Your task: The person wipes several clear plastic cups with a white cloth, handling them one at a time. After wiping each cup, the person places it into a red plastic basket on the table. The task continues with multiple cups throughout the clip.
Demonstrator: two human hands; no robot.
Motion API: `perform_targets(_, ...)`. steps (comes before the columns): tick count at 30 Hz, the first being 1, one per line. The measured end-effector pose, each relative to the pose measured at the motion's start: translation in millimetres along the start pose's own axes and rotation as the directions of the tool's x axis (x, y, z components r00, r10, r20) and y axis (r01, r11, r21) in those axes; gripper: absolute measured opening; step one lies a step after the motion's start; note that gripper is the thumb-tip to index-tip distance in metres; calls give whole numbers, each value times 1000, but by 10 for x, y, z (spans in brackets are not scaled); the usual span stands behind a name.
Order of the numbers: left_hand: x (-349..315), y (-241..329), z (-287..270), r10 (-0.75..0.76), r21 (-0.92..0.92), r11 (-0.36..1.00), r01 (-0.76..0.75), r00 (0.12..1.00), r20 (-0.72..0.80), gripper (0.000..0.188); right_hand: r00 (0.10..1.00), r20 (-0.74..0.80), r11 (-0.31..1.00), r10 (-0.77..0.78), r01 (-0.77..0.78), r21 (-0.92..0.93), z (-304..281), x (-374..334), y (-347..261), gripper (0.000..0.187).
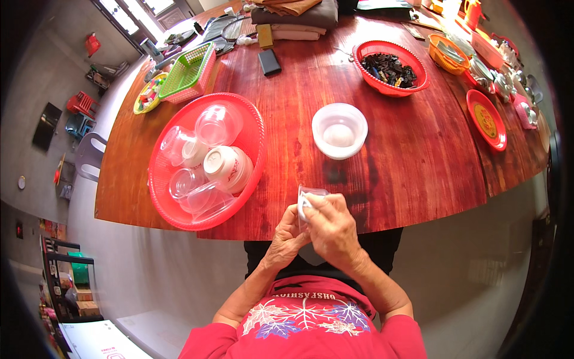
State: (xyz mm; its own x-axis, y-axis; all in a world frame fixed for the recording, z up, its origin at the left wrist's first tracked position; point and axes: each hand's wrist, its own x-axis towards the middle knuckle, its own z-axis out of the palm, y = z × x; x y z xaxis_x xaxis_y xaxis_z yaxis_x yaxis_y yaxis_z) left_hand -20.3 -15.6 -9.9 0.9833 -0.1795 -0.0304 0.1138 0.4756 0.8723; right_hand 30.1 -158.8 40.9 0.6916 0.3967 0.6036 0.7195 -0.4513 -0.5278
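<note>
At the table's near edge, my left hand [286,242] is closed round a clear plastic cup or tub [318,191], mostly hidden by my fingers. My right hand [336,230] pinches a folded white cloth or tissue [303,205] against its rim. Just beyond my hands stands a whitish translucent bowl [339,133], perhaps several nested. To the left, a large red plastic basket [256,122] holds clear plastic cups [206,200], a clear bowl [218,124] and a stack of white bowls with red marks [226,164].
A red basket of dark pieces [388,69] stands far right, near an orange basket [448,54] and a red tray [487,119]. Green and pink baskets [188,72] sit far left. A dark box [269,61] lies near folded cloths [299,18]. The wooden table [412,161] curves toward me.
</note>
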Motion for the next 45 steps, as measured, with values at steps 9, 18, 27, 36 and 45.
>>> perform_targets(9, -51, -56, -50, -96, 38, 995, 96, 995, -2, 59, 998, -49, 1000, 31, -31, 3, -53, 57, 62, 34)
perform_targets(18, -34, 137, 81, -48, 148, 988, 33, 994, 97, 56, 971, 129, 935, 201, -229, 272, -70, 227, 429, 18)
perform_targets(27, 29, 49, -14, 33, -67, 997, -38, 997, -72, 58, 988, -84, 991, -126, 121, -62, 87, -181, -37, 38)
perform_targets(36, -67, 99, 59, -15, -177, 984, 11, 1000, -21, 57, 907, 31, 818, 419, -392, 421, -102, 68, 357, 21)
perform_targets(45, -73, 83, 56, -10, -234, 972, -2, 999, -49, 55, 967, -197, 978, 161, -130, 161, -74, -181, 79, 29)
